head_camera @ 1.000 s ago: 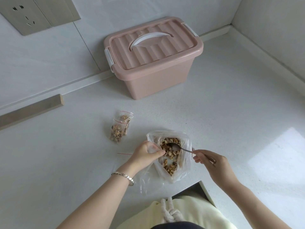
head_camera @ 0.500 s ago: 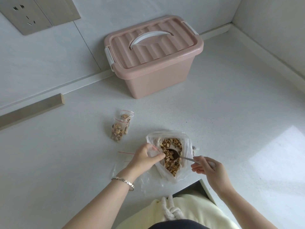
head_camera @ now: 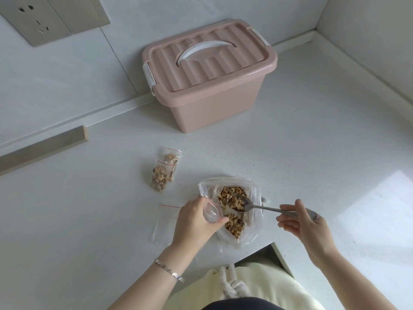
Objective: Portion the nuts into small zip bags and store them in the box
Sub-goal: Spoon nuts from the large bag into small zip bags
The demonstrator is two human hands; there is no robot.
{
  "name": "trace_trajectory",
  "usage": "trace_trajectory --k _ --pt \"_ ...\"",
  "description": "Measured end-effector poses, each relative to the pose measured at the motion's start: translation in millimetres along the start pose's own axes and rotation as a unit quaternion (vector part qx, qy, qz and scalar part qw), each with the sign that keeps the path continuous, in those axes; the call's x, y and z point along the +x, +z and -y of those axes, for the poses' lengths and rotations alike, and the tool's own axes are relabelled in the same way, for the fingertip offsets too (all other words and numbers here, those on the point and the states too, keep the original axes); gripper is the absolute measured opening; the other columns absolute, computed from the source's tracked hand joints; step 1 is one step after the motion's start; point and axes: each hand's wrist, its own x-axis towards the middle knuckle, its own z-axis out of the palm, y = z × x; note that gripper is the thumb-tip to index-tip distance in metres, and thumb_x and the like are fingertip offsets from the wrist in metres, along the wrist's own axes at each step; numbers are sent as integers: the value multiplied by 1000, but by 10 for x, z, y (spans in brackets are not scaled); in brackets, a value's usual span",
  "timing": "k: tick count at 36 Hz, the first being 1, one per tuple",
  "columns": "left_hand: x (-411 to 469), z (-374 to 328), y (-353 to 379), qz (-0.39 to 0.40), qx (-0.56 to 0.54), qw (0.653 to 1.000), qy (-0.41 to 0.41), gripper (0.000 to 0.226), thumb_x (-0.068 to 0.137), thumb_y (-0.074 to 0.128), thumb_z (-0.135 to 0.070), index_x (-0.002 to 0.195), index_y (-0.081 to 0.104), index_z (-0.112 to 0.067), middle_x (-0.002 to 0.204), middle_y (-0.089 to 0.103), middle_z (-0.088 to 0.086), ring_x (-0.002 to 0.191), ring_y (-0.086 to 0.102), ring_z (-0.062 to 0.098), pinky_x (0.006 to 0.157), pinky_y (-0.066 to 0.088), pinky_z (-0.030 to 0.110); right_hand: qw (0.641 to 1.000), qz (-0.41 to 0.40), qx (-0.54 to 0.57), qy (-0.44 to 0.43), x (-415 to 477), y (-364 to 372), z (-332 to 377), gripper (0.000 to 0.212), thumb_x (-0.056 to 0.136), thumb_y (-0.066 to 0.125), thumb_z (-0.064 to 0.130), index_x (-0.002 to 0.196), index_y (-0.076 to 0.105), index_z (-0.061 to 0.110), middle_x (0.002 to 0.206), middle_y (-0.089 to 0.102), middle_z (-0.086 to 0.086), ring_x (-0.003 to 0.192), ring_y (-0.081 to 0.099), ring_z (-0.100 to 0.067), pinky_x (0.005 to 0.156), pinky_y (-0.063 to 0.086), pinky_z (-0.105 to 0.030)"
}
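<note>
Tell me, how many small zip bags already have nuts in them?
2. Both lie overlapping on the counter, left of the large nut bag: a nearer filled bag and a farther filled bag behind it. The closed pink box could hide more.

Bright, soft daylight throughout. A washed-out sun patch glares on the counter [head_camera: 377, 211] at four o'clock. Wide-angle bending warps the edges

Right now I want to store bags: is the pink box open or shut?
Shut: its ribbed lid sits flat on the box.
</note>
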Motion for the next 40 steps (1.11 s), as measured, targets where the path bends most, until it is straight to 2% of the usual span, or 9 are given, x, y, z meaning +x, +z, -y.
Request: trace_trajectory --k 6,14,20,23,27,30,33,36,40 --pt "29 -39 57 31 -38 996 -75 46 64 75 -52 90 56 -20 85 62 -8 79 57 9 59 39 12 999 20 -1 -47 -90 83 232 42 96 38 29 82 66 1 60 67 -13 53 63 -19 53 53 -21" --pt "27 -112 56 44 -25 997 -51 51 68 73 -51 101 56 -16 91 58 -9 81 49 5 56 33 8 978 71 -119 -156 -249 291 362 39 86 42 34 77 69 8 63 69 -11 56 63 -22 54 50 -20" --pt "-35 -75 88 52 -25 997 -42 50 67 73 -53 103 55 -22 93 59 -13 89 54 8 74 42 19 891 119 -301 -319 -354 318 376 50 84 39 65 78 70 26 73 67 12 63 63 -3 61 47 -15" --pt "-57 -53 89 55 -39 997 -48 45 68 75 -48 100 54 -24 90 60 -14 85 55 6 75 43 18 865 119 -319 -368 -370 290 392 52 86 36 66 84 71 27 67 64 16 66 62 1 61 48 -16" --pt "-97 -17 61 44 -55 995 -65 38 67 78 -40 91 50 -27 83 56 -17 77 55 3 59 36 6 902 64 -265 -334 -298 221 379 18 89 52 38 77 65 37 70 67 13 62 63 -5 60 49 -13" --pt "-118 20 72 44 -70 994 -77 38 68 79 -33 93 51 -25 85 56 -16 81 55 5 60 37 6 916 29 -289 -278 -191 121 262 28 88 56 19 71 63 40 68 67 13 62 63 -8 62 50 -22" --pt "-140 35 91 50 -84 992 -85 35 72 77 -31 94 50 -26 87 57 -16 83 55 4 63 39 5 917 26 -325 -229 -125 48 90 20 86 55 29 72 61 42 71 66 18 65 63 -5 65 50 -29" --pt "-160 39 104 47 -89 991 -88 32 74 76 -31 92 50 -26 88 56 -15 84 54 3 66 38 4 926 34 -315 -203 -105 33 -64 22 82 48 57 77 62 42 74 67 19 65 64 -3 65 51 -19" --pt "-174 47 123 40 -76 993 -79 30 74 75 -31 91 51 -27 90 56 -13 87 51 5 70 38 9 950 40 -270 -151 -104 68 -241 24 90 55 17 73 68 29 67 70 6 59 63 -8 62 50 -18"
